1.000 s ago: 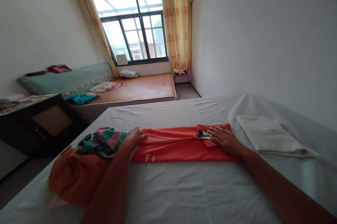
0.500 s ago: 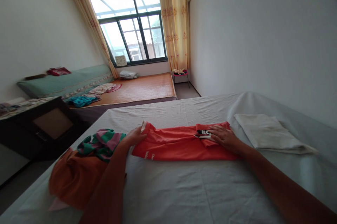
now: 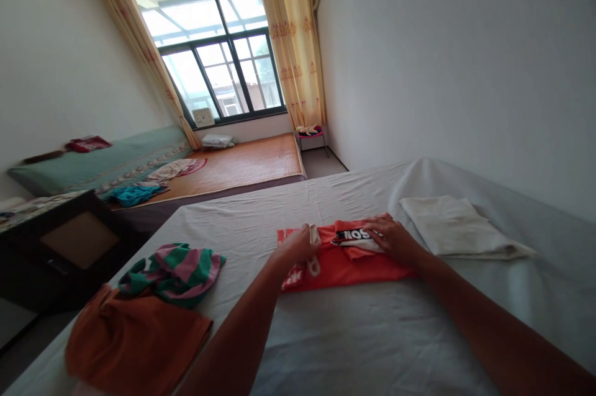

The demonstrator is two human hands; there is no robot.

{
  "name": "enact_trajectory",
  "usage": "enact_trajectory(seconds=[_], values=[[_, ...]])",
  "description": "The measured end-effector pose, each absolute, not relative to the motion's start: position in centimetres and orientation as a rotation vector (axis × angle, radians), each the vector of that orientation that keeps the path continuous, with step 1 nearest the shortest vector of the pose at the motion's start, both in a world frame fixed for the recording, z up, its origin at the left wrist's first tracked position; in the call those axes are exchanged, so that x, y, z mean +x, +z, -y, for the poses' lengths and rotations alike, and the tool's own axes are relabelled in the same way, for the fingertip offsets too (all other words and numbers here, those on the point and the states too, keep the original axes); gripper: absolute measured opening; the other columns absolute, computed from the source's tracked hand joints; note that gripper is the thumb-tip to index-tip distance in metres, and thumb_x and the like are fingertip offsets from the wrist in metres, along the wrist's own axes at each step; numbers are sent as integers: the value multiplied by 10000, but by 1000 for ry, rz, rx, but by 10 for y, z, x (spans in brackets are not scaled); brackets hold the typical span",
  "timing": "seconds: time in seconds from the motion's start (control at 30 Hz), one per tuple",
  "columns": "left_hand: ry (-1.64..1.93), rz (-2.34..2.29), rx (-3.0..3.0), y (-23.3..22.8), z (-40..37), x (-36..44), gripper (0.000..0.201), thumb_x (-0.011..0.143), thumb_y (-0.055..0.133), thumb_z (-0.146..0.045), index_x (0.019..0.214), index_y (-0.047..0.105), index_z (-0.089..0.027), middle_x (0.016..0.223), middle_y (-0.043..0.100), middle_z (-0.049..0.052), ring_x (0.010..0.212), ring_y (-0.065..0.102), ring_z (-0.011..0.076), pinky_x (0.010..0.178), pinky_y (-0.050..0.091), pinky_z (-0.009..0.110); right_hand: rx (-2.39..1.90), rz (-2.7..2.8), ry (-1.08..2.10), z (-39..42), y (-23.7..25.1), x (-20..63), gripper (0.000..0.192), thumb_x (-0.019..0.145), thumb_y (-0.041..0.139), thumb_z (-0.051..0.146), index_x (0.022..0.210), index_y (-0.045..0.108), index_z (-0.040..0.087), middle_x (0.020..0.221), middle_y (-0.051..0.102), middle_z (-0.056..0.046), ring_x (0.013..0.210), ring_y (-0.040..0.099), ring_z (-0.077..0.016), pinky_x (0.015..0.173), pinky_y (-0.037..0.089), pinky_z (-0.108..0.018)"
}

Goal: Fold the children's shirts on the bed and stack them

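Daylight pours in from the tall dark-framed window (image 3: 212, 61) at the far end, its panes blown out to near white. The pale yellow patterned curtains (image 3: 291, 42) glow warm beside it. The white bed sheet (image 3: 354, 334) sits in soft, even light with faint grey creases, no hard shadows. Wide-angle bending tilts the plain white wall (image 3: 456, 61) and stretches both forearms at the bottom edge, where they go soft. Corners darken slightly.
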State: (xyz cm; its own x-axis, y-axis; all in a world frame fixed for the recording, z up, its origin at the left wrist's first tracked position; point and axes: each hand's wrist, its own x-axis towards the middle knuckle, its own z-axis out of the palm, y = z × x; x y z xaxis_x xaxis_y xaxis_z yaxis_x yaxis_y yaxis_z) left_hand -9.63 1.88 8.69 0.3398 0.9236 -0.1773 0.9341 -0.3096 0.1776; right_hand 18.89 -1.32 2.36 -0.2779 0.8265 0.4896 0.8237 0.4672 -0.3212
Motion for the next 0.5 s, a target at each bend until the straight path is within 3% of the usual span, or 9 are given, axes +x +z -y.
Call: enact_trajectory(seconds=[0.1,0.2,0.33,0.5], values=[[46,-1608,2366,84,-20,-107,435,846,431,-509,1089,567,-175,885,706,97,808,663,223,641,434,265,-1361,2110,-3,15,28,191,238,889,474,294,980,692,268,1122,676,-42,1043,596,-213,901,479,-403],[161,-1767,2354,85,-24,-142,405,902,341,-480,993,615,-196,872,708,76,842,657,208,691,430,268,-1364,2095,-23,15,33,197,239,886,475,280,990,689,266,1080,692,-36,1017,607,-211,889,486,-391],[123,-2012,2212,76,-25,-183,464,813,508,-519,1077,570,-143,997,687,135,959,631,254,757,438,294,-1385,2004,-63,13,34,205,255,882,472,277,1034,671,228,1063,696,-51,1002,614,-216,899,486,-386],[459,-1717,1902,54,-16,-177,586,622,702,-541,1024,578,-133,906,706,110,822,664,256,673,480,296,-1410,1915,-64,11,32,209,265,892,453,292,1028,664,206,1030,700,-58,979,622,-209,906,484,-368]])
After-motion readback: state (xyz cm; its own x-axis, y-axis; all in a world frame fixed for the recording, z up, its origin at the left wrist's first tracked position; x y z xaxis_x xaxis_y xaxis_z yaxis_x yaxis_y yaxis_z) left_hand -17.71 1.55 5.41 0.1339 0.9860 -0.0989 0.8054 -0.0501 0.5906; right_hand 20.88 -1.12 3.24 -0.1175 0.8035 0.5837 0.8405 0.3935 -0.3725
